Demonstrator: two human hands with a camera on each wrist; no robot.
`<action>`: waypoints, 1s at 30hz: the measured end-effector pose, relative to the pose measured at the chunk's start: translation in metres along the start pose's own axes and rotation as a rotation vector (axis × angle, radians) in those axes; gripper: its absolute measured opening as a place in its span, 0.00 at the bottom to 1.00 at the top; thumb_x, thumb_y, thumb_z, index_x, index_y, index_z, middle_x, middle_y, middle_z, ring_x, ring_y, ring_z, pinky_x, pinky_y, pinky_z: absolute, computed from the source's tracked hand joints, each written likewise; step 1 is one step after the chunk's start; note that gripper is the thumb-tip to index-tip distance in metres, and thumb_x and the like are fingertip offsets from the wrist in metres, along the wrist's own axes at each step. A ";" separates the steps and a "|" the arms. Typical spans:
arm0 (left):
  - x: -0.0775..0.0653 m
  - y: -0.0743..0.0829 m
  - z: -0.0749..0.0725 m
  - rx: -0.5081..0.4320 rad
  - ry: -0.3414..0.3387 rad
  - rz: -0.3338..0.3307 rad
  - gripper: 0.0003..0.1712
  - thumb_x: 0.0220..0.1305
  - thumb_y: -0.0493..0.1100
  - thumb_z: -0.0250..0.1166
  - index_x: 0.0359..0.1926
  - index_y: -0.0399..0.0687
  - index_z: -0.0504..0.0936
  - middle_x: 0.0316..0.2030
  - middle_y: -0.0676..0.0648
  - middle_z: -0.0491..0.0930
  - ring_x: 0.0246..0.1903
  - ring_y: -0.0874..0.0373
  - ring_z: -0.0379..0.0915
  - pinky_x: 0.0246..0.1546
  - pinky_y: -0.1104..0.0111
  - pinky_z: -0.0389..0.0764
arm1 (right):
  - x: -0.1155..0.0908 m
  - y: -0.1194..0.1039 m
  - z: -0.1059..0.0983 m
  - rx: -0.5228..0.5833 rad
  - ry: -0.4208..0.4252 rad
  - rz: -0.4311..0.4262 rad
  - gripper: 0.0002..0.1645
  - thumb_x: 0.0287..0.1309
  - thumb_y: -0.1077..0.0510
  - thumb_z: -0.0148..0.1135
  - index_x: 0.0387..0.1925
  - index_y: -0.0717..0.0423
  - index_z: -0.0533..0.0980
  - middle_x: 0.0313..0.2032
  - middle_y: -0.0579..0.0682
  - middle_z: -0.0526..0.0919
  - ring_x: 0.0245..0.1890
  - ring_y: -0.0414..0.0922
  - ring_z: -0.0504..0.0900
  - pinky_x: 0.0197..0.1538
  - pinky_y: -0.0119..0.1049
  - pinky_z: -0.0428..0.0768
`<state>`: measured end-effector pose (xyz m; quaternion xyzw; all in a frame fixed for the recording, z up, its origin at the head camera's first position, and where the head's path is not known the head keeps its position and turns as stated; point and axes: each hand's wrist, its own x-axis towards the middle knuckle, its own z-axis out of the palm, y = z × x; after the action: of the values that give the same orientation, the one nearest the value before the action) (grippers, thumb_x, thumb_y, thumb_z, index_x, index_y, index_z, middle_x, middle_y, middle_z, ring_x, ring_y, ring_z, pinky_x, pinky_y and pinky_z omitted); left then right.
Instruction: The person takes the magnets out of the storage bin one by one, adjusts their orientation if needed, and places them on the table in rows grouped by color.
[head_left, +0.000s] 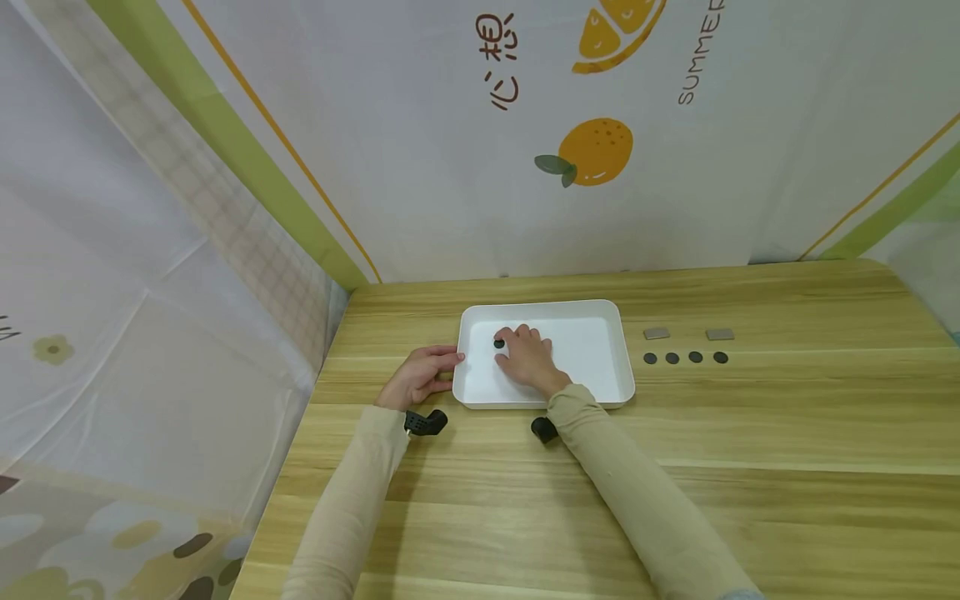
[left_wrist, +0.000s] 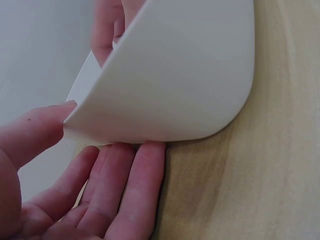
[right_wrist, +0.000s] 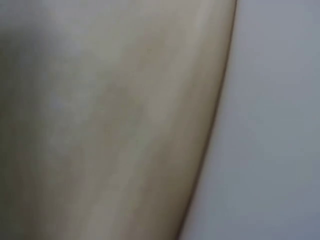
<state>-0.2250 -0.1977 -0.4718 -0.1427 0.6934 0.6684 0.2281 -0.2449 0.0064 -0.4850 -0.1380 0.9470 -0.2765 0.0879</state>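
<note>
A shallow white tray lies on the wooden table. At its left end my left hand holds it; in the left wrist view the thumb is at the rim and the fingers touch the wall's lower edge. My right hand reaches inside the tray, fingers bent and spread. Its index fingertip is at a small black disc, while the thumb tip stands apart from the disc. No fingers show in the right wrist view, only a blurred tan surface against a pale one.
Right of the tray, several dark discs form a row on the table. Behind them lie two small grey rectangular blocks. A printed cloth hangs along the table's back and left sides.
</note>
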 end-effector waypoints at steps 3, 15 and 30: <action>0.001 0.000 0.000 0.001 0.001 0.000 0.30 0.68 0.38 0.61 0.68 0.35 0.64 0.60 0.38 0.70 0.40 0.59 0.79 0.41 0.65 0.84 | 0.001 0.003 -0.001 0.048 0.008 -0.011 0.18 0.64 0.54 0.58 0.55 0.50 0.74 0.46 0.54 0.75 0.50 0.53 0.70 0.52 0.49 0.67; 0.000 0.001 0.000 0.006 0.008 -0.002 0.30 0.67 0.37 0.60 0.68 0.35 0.64 0.61 0.38 0.70 0.39 0.60 0.79 0.39 0.67 0.84 | 0.001 0.016 -0.006 0.167 0.016 -0.090 0.11 0.58 0.60 0.62 0.44 0.57 0.80 0.33 0.49 0.72 0.38 0.47 0.69 0.45 0.40 0.67; -0.001 0.002 0.001 -0.005 0.006 -0.008 0.30 0.67 0.37 0.61 0.68 0.35 0.64 0.59 0.40 0.71 0.39 0.59 0.78 0.39 0.67 0.84 | -0.001 0.019 -0.011 0.124 -0.002 -0.157 0.14 0.56 0.63 0.65 0.45 0.60 0.82 0.33 0.53 0.74 0.37 0.46 0.70 0.44 0.37 0.70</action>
<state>-0.2248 -0.1967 -0.4700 -0.1482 0.6917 0.6689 0.2282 -0.2508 0.0280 -0.4861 -0.2064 0.9142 -0.3405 0.0751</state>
